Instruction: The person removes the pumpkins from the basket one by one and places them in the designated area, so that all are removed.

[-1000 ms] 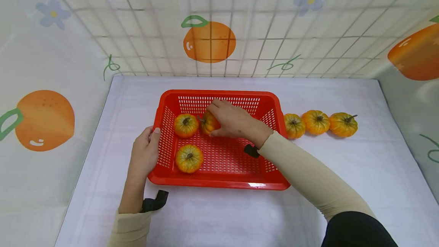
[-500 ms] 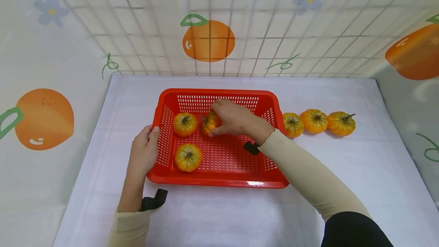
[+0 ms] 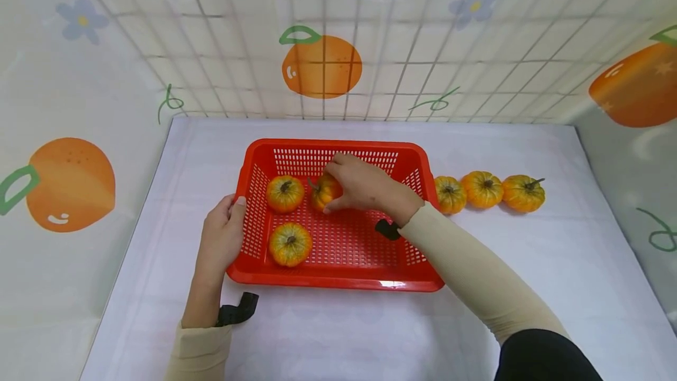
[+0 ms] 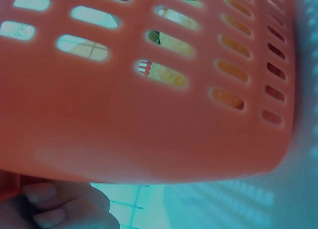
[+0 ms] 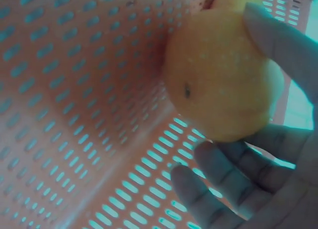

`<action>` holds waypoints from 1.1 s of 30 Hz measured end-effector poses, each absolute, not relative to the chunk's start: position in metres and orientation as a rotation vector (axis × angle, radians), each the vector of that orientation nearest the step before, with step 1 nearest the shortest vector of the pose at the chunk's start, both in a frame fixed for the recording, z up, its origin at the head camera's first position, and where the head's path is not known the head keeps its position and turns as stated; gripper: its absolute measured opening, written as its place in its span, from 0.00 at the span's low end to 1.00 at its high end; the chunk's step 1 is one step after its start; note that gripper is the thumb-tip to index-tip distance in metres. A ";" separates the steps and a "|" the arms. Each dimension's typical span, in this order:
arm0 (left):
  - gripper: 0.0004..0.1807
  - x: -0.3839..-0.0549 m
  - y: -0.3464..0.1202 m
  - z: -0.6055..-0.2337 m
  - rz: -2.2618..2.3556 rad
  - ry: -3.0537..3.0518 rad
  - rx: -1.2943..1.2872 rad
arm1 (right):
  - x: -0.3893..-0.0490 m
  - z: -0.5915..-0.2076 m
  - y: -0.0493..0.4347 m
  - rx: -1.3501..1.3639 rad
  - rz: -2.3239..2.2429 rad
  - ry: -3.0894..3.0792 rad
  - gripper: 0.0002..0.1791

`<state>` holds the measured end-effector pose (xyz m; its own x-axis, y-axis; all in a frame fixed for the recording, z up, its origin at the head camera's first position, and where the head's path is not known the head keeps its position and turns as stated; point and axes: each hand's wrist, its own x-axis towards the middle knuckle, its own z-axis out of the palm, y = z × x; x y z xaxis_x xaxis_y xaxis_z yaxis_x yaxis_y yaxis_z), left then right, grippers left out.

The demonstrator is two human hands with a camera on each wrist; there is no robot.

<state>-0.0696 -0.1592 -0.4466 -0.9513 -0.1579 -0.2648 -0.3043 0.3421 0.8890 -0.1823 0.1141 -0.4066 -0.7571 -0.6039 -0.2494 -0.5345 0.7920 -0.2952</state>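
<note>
A red plastic basket (image 3: pixel 338 283) with slotted walls stands on the table. My left hand (image 3: pixel 222 233) grips its left rim, thumb on top; in the left wrist view the curled fingers (image 4: pixel 74 209) show under the rim. Inside the basket, my right hand (image 3: pixel 365 184) holds a small orange pumpkin (image 3: pixel 324 191) tilted, its stem pointing left. In the right wrist view the thumb and fingers lie around this pumpkin (image 5: pixel 223 75). Two more pumpkins sit in the basket: one at the back left (image 3: pixel 285 194), one at the front left (image 3: pixel 290 244).
Right of the basket, three small pumpkins stand in a row: the nearest (image 3: pixel 451 195) close against the basket wall, then a middle one (image 3: pixel 482 189) and a far one (image 3: pixel 523 193). A white cloth (image 3: pixel 338 334) covers the table. Printed sheets (image 3: pixel 322 66) wall the back and sides.
The right hand and its pumpkin have shifted slightly right, away from the back-left pumpkin. The left hand keeps its grip on the basket rim.
</note>
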 end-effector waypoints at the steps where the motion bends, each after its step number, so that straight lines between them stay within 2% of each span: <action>1: 0.31 -0.069 -0.159 -0.447 1.676 2.465 -0.426 | -0.181 -0.406 0.114 -0.869 -0.292 2.647 0.43; 10: 0.30 -0.069 -0.158 -0.444 1.662 2.476 -0.430 | -0.175 -0.399 0.115 -0.907 -0.329 2.632 0.40; 20: 0.30 -0.069 -0.159 -0.445 1.639 2.471 -0.436 | -0.162 -0.375 0.123 -0.959 -0.428 2.636 0.43; 33: 0.30 -0.070 -0.158 -0.445 1.640 2.475 -0.446 | -0.129 -0.344 0.158 -0.912 -0.566 2.679 0.45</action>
<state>-0.0700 -0.1578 -0.4450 -0.9463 -0.1681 -0.2762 -0.3198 0.3621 0.8755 -0.1295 0.1576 -0.3435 -0.7711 -0.6266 -0.1125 -0.5275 0.7278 -0.4381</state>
